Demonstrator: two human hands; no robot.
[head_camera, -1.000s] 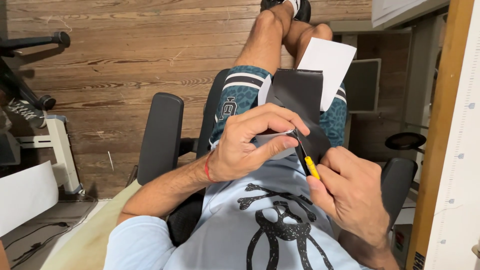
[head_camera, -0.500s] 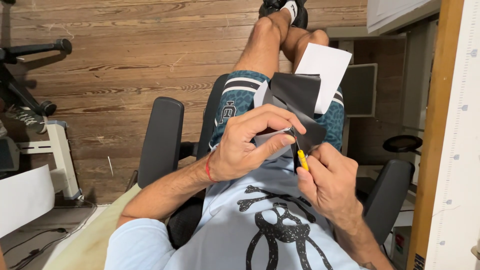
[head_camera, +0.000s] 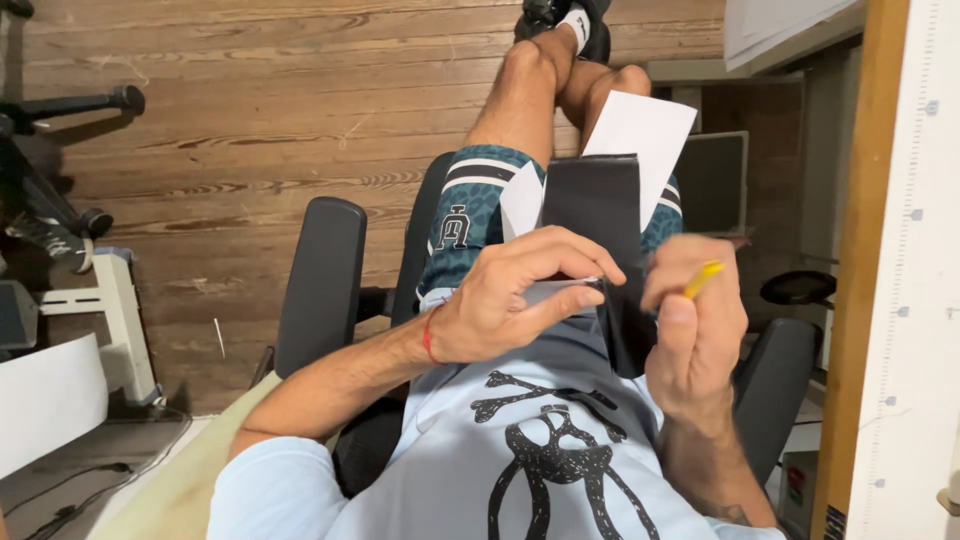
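Left hand (head_camera: 510, 305) pinching black sheet (head_camera: 598, 215) edge; right hand (head_camera: 695, 335), just right, gripping yellow pencil (head_camera: 703, 278).

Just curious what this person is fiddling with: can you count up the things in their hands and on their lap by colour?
Black: 1, the black sheet, pinched by the left hand
White: 2, the white sheet and the small white piece
Yellow: 1, the yellow pencil in the right hand
Total: 4

Black sheet (head_camera: 592, 205), white paper (head_camera: 645, 130), yellow pencil (head_camera: 703, 278), teal patterned shorts (head_camera: 470, 210)
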